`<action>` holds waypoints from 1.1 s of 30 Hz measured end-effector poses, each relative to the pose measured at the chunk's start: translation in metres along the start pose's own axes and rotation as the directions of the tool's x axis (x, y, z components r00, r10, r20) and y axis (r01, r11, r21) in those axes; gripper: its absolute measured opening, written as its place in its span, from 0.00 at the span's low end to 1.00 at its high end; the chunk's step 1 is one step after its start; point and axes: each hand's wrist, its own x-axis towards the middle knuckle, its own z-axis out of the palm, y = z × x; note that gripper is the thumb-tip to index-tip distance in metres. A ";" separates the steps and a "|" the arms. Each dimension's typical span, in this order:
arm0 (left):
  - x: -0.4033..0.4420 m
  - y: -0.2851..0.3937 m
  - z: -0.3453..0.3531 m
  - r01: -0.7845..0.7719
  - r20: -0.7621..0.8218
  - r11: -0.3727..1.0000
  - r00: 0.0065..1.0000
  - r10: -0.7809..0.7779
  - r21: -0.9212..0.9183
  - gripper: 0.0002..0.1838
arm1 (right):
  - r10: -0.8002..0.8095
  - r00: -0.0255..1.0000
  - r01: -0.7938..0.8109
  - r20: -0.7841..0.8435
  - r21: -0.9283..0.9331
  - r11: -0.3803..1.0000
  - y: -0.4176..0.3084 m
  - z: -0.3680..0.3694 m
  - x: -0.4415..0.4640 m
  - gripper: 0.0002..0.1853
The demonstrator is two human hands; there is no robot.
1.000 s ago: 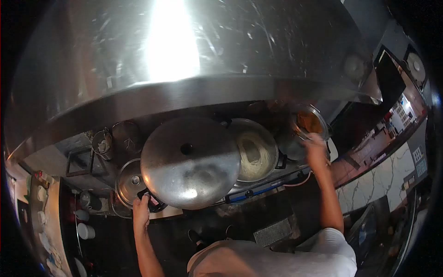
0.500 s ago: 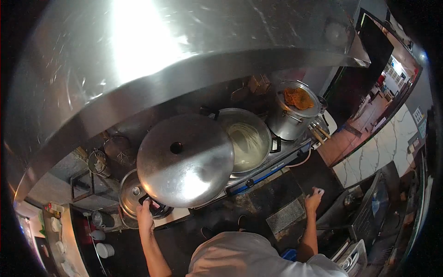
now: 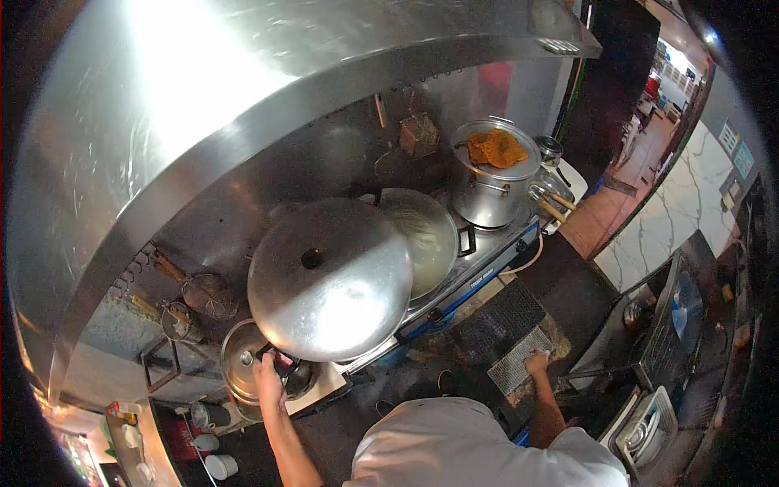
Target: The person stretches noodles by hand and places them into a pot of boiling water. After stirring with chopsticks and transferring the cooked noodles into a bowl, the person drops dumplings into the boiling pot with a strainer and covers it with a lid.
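My left hand (image 3: 269,377) is closed round a black side handle (image 3: 280,357) at the lower left edge of a large domed metal lid (image 3: 329,280). The lid hides the vessel under it. Beside it, on the right, a wide metal pan (image 3: 430,243) holds pale, cloudy liquid. A smaller pot with a glass-topped lid (image 3: 239,361) is just left of my left hand. My right hand (image 3: 537,364) hangs low at my right side, above the floor. Its fingers are loosely curled, and nothing shows in them.
A tall stockpot (image 3: 487,199) bears orange-brown food (image 3: 497,148) on its lid. Wooden-handled utensils (image 3: 558,207) lie right of it. A metal hood (image 3: 324,65) overhangs the stove (image 3: 487,280). Strainers (image 3: 209,296) hang on the wall. A floor mat (image 3: 519,357) lies below, with a rack (image 3: 649,426) at right.
The view has turned, so the stove appears shifted. My left hand stays on the handle. My right hand has moved lower and in towards my body. Pale streaks in the open pan show less.
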 end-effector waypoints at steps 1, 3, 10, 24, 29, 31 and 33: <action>0.002 0.005 0.006 -0.007 0.019 1.000 1.000 0.007 0.019 0.13 | 0.055 0.996 -0.063 0.077 0.106 0.992 0.001 -0.001 0.000 0.23; 0.011 0.011 0.025 -0.035 0.056 0.998 0.998 0.033 0.042 0.15 | 0.137 0.959 -0.210 0.247 0.299 0.931 -0.003 -0.004 0.006 0.21; 0.057 0.016 0.085 0.000 0.182 0.999 0.983 0.006 -0.035 0.16 | -0.008 0.996 -0.003 0.087 0.131 0.991 0.016 0.006 -0.008 0.18; 0.090 0.018 0.162 -0.051 0.316 0.994 0.945 0.078 -0.093 0.14 | 0.179 0.964 -0.237 0.197 0.330 0.914 0.030 -0.017 -0.036 0.14; 0.128 -0.006 0.151 0.052 0.362 0.999 0.931 -0.044 -0.012 0.15 | 0.107 0.993 -0.117 0.053 0.252 0.961 0.040 -0.028 -0.044 0.13; 0.118 -0.001 0.157 0.048 0.284 0.999 0.958 -0.047 0.004 0.17 | 0.059 0.995 -0.081 0.083 0.292 0.953 0.039 -0.032 -0.042 0.14; 0.120 -0.002 0.153 0.061 0.297 0.997 0.952 -0.073 0.048 0.20 | 0.023 0.968 -0.117 0.250 0.367 0.923 0.044 -0.032 -0.036 0.15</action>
